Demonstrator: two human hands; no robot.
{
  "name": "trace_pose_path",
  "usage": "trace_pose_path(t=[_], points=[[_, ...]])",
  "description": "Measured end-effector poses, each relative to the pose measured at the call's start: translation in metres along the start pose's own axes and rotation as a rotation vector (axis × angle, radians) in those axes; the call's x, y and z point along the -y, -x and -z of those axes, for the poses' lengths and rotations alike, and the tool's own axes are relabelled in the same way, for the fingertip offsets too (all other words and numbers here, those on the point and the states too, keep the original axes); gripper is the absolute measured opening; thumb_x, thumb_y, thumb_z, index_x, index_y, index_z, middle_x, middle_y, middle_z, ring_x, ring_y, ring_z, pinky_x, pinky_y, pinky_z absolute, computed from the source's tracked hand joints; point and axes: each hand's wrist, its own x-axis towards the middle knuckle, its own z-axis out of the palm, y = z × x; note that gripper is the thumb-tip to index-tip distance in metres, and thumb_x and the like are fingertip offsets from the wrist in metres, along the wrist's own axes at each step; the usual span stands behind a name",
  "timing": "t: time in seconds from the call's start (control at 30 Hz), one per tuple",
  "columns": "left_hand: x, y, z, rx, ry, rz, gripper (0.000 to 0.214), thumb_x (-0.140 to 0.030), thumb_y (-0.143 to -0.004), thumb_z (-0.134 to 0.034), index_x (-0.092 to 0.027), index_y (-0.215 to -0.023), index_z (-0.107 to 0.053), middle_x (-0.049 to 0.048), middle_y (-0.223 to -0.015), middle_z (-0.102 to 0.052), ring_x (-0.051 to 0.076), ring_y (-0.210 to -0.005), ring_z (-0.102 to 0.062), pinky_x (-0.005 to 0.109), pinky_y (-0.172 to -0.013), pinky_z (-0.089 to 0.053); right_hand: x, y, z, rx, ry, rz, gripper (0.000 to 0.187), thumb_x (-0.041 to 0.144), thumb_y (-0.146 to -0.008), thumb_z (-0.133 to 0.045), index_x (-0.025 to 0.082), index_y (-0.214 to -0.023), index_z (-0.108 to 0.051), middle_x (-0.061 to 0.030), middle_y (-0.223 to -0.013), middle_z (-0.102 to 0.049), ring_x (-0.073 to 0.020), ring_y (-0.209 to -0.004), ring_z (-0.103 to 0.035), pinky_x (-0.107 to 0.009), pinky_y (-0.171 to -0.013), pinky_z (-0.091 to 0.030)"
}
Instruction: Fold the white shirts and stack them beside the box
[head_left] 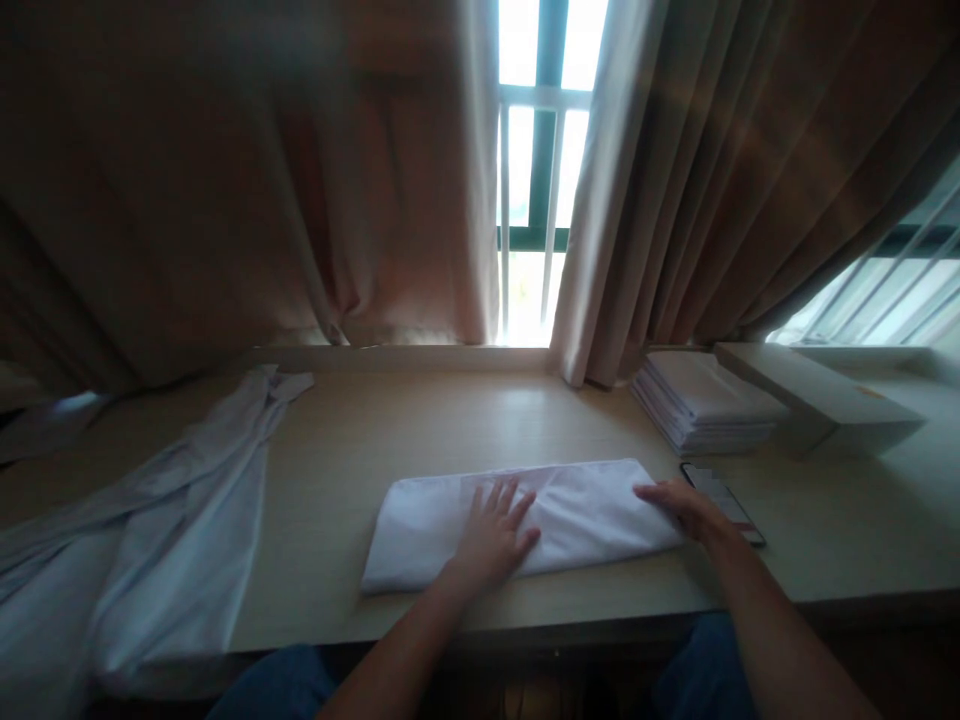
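Note:
A folded white cloth lies as a long flat strip on the table before me, with a few wrinkles toward its right half. My left hand rests flat on the middle of it, fingers spread. At the cloth's right end, my right hand pinches the edge, thumb on top and the other fingers partly hidden at the side. Just beyond that hand lies a phone, partly covered by my wrist.
Behind the phone stands a stack of folded white cloths, beside a pale box. Loose, crumpled white fabric drapes over the left side of the table. Curtains hang along the back, parted at a barred window.

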Motion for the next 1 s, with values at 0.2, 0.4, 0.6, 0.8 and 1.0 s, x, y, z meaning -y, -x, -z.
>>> trace_pose_path(t=[0.2,0.4,0.6,0.8,1.0], points=[[-0.006,-0.02,0.012,-0.043,0.043,0.059,0.044,-0.05,-0.095,-0.026,-0.035,-0.125,-0.055,0.003,-0.136,-0.054,0.024,-0.125,-0.045,0.048,-0.103,-0.031,-0.008,0.005,0.007,0.335,-0.34,-0.115,0.038,0.039,-0.074,-0.073,0.011,-0.099,-0.065,-0.0147,-0.096,-0.071,-0.0228,-0.076,-0.068,-0.033,-0.073,-0.053],[-0.016,-0.027,-0.002,-0.163,-0.04,0.127,0.05,-0.046,-0.095,-0.028,-0.026,-0.138,-0.044,0.0083,-0.146,-0.042,0.027,-0.128,-0.04,0.049,-0.104,-0.027,-0.011,0.004,0.012,0.411,-0.463,-0.053,0.034,0.039,-0.083,-0.064,0.011,-0.103,-0.064,-0.0143,-0.098,-0.071,-0.0219,-0.079,-0.069,-0.034,-0.077,-0.053],[-0.014,-0.024,-0.004,-0.136,-0.03,0.132,0.053,-0.046,-0.095,-0.024,-0.026,-0.141,-0.04,0.0068,-0.149,-0.039,0.028,-0.131,-0.036,0.049,-0.106,-0.023,-0.01,-0.001,0.011,0.368,-0.357,0.049,0.03,0.032,-0.073,-0.072,0.01,-0.093,-0.067,-0.0126,-0.088,-0.071,-0.0199,-0.067,-0.067,-0.03,-0.065,-0.052],[-0.009,-0.025,-0.002,-0.115,0.022,0.163,0.049,-0.043,-0.094,-0.028,-0.031,-0.14,-0.042,0.0024,-0.148,-0.041,0.026,-0.128,-0.039,0.045,-0.107,-0.024,0.004,0.009,0.006,0.206,-0.334,0.189,0.034,0.033,-0.064,-0.077,0.013,-0.089,-0.068,-0.0084,-0.079,-0.07,-0.0178,-0.058,-0.063,-0.028,-0.054,-0.046],[-0.004,-0.026,-0.005,-0.14,0.051,0.16,0.049,-0.047,-0.092,-0.035,-0.031,-0.137,-0.044,0.0037,-0.145,-0.044,0.027,-0.128,-0.039,0.046,-0.107,-0.024,0.073,0.057,-0.013,0.18,-0.184,0.317,0.039,0.037,-0.061,-0.079,0.014,-0.09,-0.067,-0.0049,-0.074,-0.068,-0.0148,-0.054,-0.06,-0.025,-0.049,-0.042]])
